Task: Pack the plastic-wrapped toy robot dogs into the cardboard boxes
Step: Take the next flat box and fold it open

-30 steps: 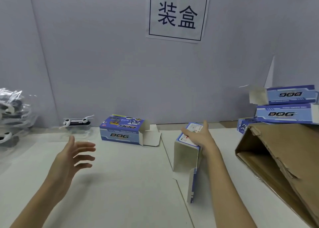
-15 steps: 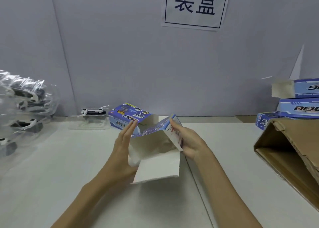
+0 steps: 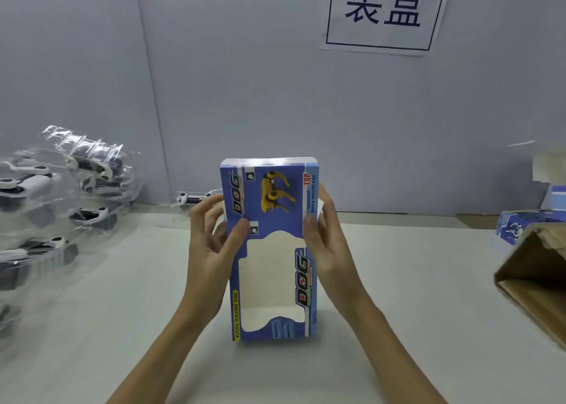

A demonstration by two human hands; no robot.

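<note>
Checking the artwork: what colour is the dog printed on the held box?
Yellow, on the blue cardboard box, head view.

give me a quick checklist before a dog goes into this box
1. Box held by both hands: ok, left hand and right hand grip its sides.
2. Box empty: ok, window shows only white inside.
3. Loading end open: cannot tell, top looks folded over.
4. Wrapped dogs in supply: ok, piled at left.
5. A hand free to pick one: not ok, both on the box.
6. Single dog near the wall reachable: cannot tell.
</note>
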